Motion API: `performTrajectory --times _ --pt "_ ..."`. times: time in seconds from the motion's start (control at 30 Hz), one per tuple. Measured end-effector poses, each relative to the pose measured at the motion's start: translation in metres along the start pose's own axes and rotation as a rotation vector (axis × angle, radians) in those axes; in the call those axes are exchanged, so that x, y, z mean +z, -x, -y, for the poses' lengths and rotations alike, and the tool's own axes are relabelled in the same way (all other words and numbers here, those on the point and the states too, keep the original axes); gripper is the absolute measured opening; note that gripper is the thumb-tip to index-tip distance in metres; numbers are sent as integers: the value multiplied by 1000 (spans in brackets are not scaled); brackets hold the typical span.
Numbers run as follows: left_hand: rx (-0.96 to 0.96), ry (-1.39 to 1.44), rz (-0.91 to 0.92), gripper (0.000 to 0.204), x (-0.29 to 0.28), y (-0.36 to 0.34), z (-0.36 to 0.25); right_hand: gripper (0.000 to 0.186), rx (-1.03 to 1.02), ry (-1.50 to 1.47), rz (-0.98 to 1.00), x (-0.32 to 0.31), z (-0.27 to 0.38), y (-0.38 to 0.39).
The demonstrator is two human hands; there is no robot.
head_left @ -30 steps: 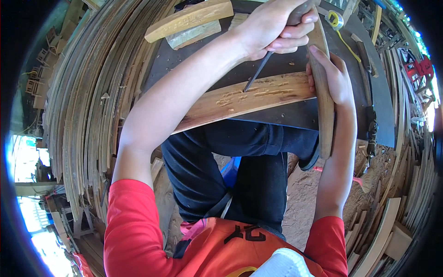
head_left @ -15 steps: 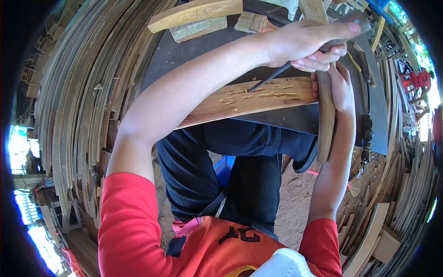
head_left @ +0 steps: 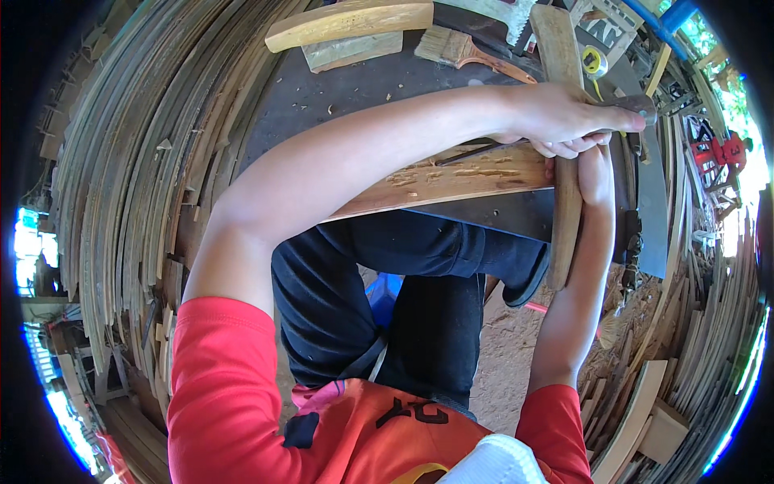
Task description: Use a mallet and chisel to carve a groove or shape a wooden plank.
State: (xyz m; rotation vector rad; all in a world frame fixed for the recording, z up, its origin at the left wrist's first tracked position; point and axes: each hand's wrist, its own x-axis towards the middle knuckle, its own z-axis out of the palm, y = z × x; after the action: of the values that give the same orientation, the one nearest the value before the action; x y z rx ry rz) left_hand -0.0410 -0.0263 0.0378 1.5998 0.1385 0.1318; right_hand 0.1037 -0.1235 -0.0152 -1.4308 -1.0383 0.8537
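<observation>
My left hand (head_left: 560, 121) reaches across to the right, its fingers closed round the handle of a chisel-like tool. The tool's thin dark shaft (head_left: 477, 152) slants low, its tip at a gouged patch on a flat wooden board (head_left: 451, 184). Chips and rough cuts mark the board's upper face. Across the board's right end runs a long curved wooden piece (head_left: 568, 210). My right hand (head_left: 595, 173), partly hidden under the left, is wrapped round this piece, with fingertips showing on its left side by the board.
A dark work surface (head_left: 314, 105) lies beneath. At its far side are two wood blocks (head_left: 351, 24), a paintbrush (head_left: 463, 50), a saw blade (head_left: 516, 16) and a yellow tape measure (head_left: 594, 61). Stacked wooden strips (head_left: 121, 185) line the left; more wood leans at right (head_left: 645, 419).
My left hand has come down toward me, and the tool's handle has dropped, so its shaft lies flatter to the board. The brush handle and tape measure now show.
</observation>
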Motion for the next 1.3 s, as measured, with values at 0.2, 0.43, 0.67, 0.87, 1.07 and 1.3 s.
performTrajectory --times 0.2,0.43,0.67,0.87,1.07,1.3 --pt "-23 -61 -58 67 1 -1 5 28 -52 74 3 1 1 -3" --pt "208 -495 -371 79 13 -15 12 46 -137 259 -106 -26 -43 -18" --pt "103 -894 -518 69 23 21 3 43 -363 272 -82 -14 -44 -21" --pt "313 -678 -481 55 8 36 8 36 -135 55 -28 3 -5 -5" --pt "367 -296 -334 55 1 26 20 31 -57 -44 -20 8 5 0" --pt "322 -223 -267 56 5 19 26 25 -100 -1 -8 -1 -10 -6"
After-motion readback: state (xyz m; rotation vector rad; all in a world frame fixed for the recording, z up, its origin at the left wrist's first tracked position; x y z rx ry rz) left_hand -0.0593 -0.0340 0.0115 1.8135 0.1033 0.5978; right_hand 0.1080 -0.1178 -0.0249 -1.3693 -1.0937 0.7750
